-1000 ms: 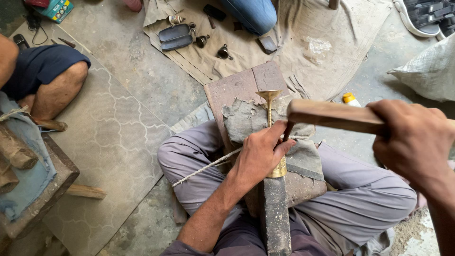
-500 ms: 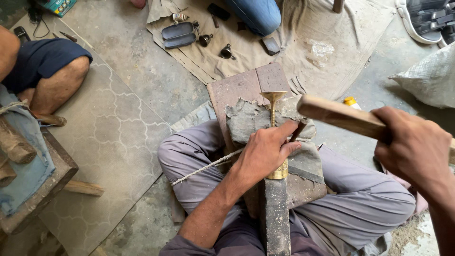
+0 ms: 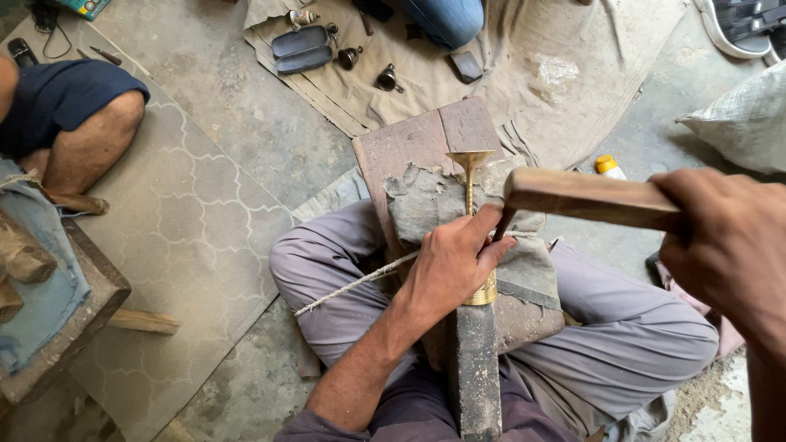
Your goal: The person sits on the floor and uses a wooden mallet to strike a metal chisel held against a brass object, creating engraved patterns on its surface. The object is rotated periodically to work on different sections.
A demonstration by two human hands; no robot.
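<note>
Fingers of the left hand [image 3: 449, 263] wrap around a brass stem [image 3: 470, 187] lying on a cloth-covered block [image 3: 426, 147]. Right hand [image 3: 729, 245] grips a wooden mallet [image 3: 585, 196] just right of the stem. Beyond the mallet stands a small yellow-capped bottle [image 3: 607, 167].

brass horn [image 3: 470, 176] on block [image 3: 426, 143] — cloth [image 3: 426, 205] between

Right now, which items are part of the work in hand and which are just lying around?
In use:
left hand gripping the brass piece
right hand holding the wooden hammer
dark bar under the brass
padded block
rope

Lying about:
two dark cases
small bells
yellow-capped bottle
sack
shoes
</note>
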